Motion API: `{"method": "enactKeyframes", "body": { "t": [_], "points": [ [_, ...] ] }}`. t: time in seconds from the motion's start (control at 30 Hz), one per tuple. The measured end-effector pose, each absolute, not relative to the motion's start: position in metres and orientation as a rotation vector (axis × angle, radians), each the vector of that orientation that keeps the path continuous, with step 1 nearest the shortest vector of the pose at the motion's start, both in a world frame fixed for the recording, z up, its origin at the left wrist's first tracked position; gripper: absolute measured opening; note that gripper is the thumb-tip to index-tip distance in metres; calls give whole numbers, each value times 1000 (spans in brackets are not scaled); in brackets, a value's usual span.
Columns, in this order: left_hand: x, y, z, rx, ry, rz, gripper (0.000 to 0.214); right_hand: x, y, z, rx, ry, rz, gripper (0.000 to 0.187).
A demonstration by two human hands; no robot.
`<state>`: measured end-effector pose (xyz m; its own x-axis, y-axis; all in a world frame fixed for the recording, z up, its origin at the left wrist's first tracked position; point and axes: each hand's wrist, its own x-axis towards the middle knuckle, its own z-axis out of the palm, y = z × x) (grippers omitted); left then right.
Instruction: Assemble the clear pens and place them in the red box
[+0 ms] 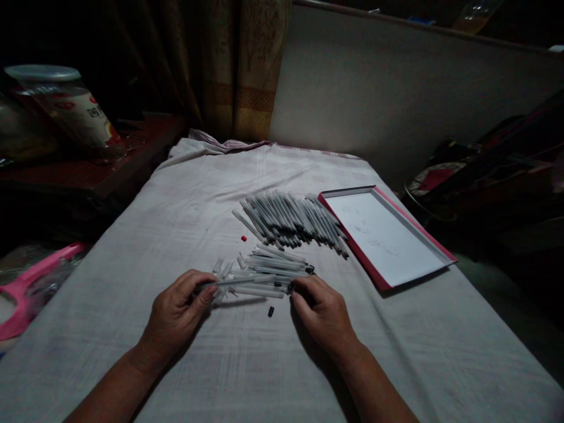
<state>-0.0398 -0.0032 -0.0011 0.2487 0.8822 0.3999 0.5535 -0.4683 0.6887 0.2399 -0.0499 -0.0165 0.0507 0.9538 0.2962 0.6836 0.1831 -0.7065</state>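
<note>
My left hand (178, 308) is closed round one end of a clear pen (247, 282), pinching it between thumb and fingers. My right hand (321, 308) has its fingers curled at the pen's other, dark-tipped end. Just beyond my hands lies a small pile of clear pens (268, 267). Farther back, a bigger heap of grey pens (291, 220) is spread in a row. A small black cap (271, 312) rests on the cloth between my hands, and a tiny red cap (244, 238) lies farther off.
A shallow red-edged box lid (388, 238) with a white inside lies at the right. A white cloth (185, 194) covers the table. A pink plastic thing (30, 276) and a lidded jar (66, 106) are at the left. Dark clutter sits at the right.
</note>
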Motion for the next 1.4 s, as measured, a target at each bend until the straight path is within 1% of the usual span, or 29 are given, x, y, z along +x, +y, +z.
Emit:
{"method": "enactKeyframes", "body": {
  "t": [0.13,0.3,0.43,0.53,0.63,0.7,0.8,0.93,1.1,1.4],
  "points": [
    [-38,-5,-3,2145,1248,1089,14,237,-50,-11,-1499,-1683,424,20],
    [-31,-9,-3,2181,1164,1067,12,228,-52,-8,-1363,-1614,605,18],
    [-31,-8,-2,2204,1144,1021,16,225,-53,-7,-1304,-1547,688,15],
    [-42,-1,1,2279,1136,955,18,229,-51,-3,-1328,-1465,763,15],
    [-53,4,2,2273,1198,1011,20,231,-49,-2,-1392,-1365,827,20],
    [-55,4,2,2242,1184,1027,18,230,-49,-4,-1415,-1297,857,18],
    [-49,0,1,2240,1098,970,15,225,-50,-8,-1409,-1214,914,24],
    [-41,-4,0,2258,1066,959,13,221,-50,-10,-1401,-1221,933,16],
    [-42,-2,0,2287,1085,965,14,219,-50,-13,-1418,-1208,926,21],
    [-42,-1,-1,2282,1130,943,18,222,-51,-8,-1437,-1269,892,14]
  ]
}}
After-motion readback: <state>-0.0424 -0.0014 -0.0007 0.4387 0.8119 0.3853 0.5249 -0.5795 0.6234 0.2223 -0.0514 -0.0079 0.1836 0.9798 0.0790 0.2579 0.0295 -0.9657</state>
